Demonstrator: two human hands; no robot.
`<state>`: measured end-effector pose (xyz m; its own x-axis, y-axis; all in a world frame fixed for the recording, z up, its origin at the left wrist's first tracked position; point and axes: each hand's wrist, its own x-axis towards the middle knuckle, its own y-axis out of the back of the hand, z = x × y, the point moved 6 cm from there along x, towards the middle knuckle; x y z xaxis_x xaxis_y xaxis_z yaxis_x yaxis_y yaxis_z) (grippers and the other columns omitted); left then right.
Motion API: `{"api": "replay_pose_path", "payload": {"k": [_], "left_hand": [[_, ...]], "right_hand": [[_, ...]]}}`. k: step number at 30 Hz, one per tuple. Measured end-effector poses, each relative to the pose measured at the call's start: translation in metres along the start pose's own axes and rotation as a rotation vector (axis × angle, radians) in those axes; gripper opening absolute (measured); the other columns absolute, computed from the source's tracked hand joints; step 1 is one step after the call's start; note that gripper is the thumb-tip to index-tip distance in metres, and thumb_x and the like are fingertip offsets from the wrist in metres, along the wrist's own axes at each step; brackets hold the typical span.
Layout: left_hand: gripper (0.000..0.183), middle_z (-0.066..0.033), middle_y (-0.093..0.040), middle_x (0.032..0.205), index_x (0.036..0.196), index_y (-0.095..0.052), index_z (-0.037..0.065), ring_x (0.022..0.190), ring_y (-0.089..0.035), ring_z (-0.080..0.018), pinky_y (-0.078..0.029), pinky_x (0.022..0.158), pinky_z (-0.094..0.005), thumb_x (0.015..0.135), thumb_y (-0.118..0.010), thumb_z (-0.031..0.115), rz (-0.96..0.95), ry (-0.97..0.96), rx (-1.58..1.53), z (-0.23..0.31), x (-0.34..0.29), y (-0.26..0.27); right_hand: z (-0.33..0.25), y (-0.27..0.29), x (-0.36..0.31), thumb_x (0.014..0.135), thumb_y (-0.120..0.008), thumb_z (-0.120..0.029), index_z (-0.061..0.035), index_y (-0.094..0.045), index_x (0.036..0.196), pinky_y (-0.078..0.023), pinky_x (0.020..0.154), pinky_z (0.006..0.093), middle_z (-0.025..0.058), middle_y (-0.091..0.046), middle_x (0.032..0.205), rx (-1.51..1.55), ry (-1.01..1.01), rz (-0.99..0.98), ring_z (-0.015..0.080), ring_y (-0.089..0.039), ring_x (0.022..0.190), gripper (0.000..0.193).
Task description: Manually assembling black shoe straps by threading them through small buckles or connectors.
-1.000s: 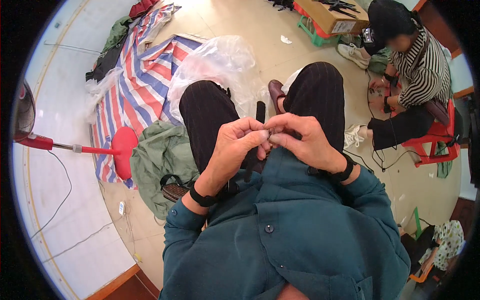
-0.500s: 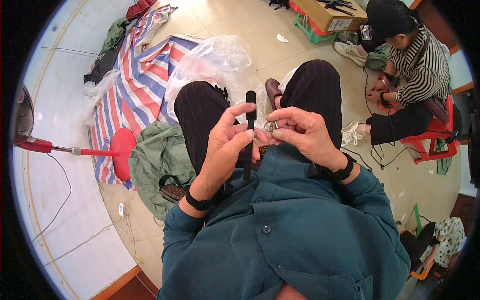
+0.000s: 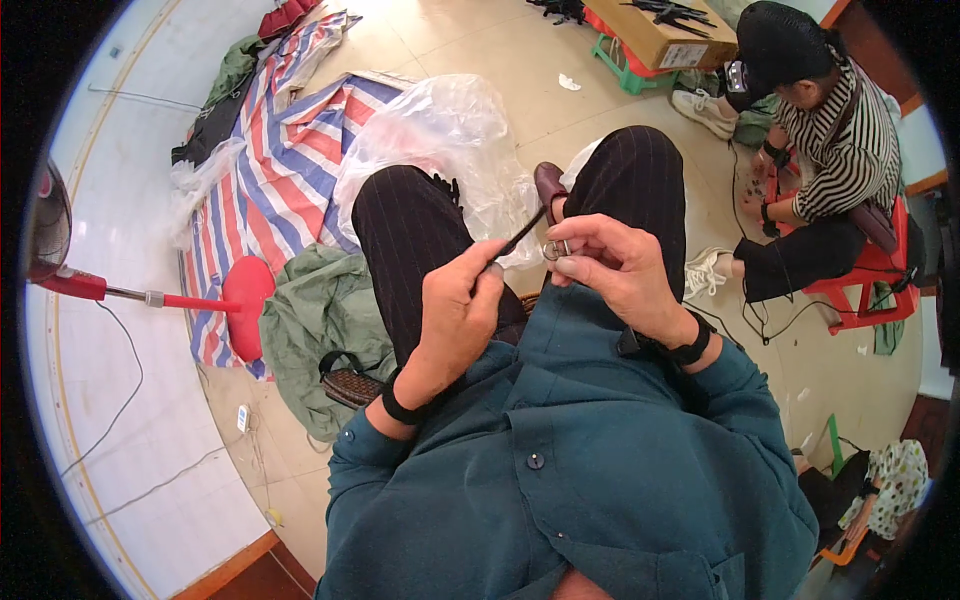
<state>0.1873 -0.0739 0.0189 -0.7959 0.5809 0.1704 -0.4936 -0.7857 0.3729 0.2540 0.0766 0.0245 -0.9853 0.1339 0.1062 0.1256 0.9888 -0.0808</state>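
My left hand [image 3: 460, 315] pinches a narrow black strap [image 3: 525, 232], whose free end points up and to the right over my lap. Facing it, my right hand [image 3: 625, 275] grips a small silver metal buckle [image 3: 553, 250] between thumb and fingertips. The strap's edge runs close beside the buckle; whether they touch I cannot tell. Both hands are above my knees, in dark pinstriped trousers. The part of the strap inside my left palm is hidden.
On the right a person in a striped top [image 3: 850, 140] sits on a red stool [image 3: 870, 295]. A cardboard box [image 3: 665, 38] with black strips stands at the back. Left lie a striped sheet [image 3: 270, 190], clear plastic [image 3: 440, 130], green cloth [image 3: 320, 300] and a red-based fan [image 3: 245, 305].
My left hand has turned and closed round the strap, which has swung from upright to slanting toward the buckle. The right hand stays nearly in place. The other person's hands have shifted.
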Motion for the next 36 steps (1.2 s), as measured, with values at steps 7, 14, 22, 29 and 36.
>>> {"api": "replay_pose_path", "payload": {"k": [7,14,22,29,36], "left_hand": [[0.025,-0.0162,-0.059,0.077,0.101,-0.058,-0.001,0.062,-0.059,-0.0299,-0.047,0.057,-0.0319,0.077,-0.052,-0.002,0.071,-0.255,0.367,0.013,-0.009,-0.009],[0.036,-0.0112,-0.049,0.069,0.106,-0.054,-0.002,0.054,-0.053,-0.0251,-0.044,0.048,-0.0320,0.070,-0.056,-0.004,0.018,-0.451,0.693,0.024,-0.011,-0.017],[0.035,-0.0113,-0.053,0.072,0.105,-0.056,-0.002,0.053,-0.054,-0.0224,-0.043,0.048,-0.0292,0.070,-0.057,-0.003,-0.008,-0.417,0.599,0.022,-0.013,-0.021],[0.017,-0.0001,-0.055,0.065,0.096,-0.057,-0.003,0.054,-0.046,-0.0030,-0.032,0.046,-0.0164,0.084,-0.055,0.009,-0.223,0.247,-0.345,-0.005,-0.007,-0.013],[0.013,-0.0001,-0.052,0.060,0.089,-0.056,0.002,0.048,-0.043,-0.0038,-0.031,0.043,-0.0168,0.086,-0.054,0.014,-0.269,0.379,-0.510,-0.015,-0.009,-0.013]], "right_hand": [[-0.007,0.003,-0.002,0.078,-0.061,0.001,-0.0009,-0.058,0.100,-0.045,0.057,0.0192,0.0014,-0.057,0.076,-0.191,0.182,0.093,0.0067,-0.054,0.063,0.022],[-0.013,0.014,-0.001,0.079,-0.058,0.005,0.0005,-0.057,0.101,-0.044,0.054,0.0172,0.0026,-0.058,0.077,-0.061,0.178,0.212,0.0062,-0.055,0.062,0.022],[0.007,0.015,0.002,0.082,-0.057,0.001,0.0012,-0.056,0.102,-0.042,0.051,0.0178,0.0028,-0.057,0.075,-0.013,0.037,0.114,0.0063,-0.053,0.057,0.020],[0.012,0.012,0.003,0.083,-0.056,0.000,0.0011,-0.055,0.103,-0.042,0.052,0.0174,0.0027,-0.056,0.074,0.062,-0.004,0.079,0.0060,-0.053,0.058,0.020],[0.013,0.018,0.004,0.083,-0.056,0.000,0.0007,-0.057,0.103,-0.042,0.053,0.0171,0.0012,-0.054,0.075,0.133,-0.045,0.048,0.0055,-0.052,0.059,0.020]]}}
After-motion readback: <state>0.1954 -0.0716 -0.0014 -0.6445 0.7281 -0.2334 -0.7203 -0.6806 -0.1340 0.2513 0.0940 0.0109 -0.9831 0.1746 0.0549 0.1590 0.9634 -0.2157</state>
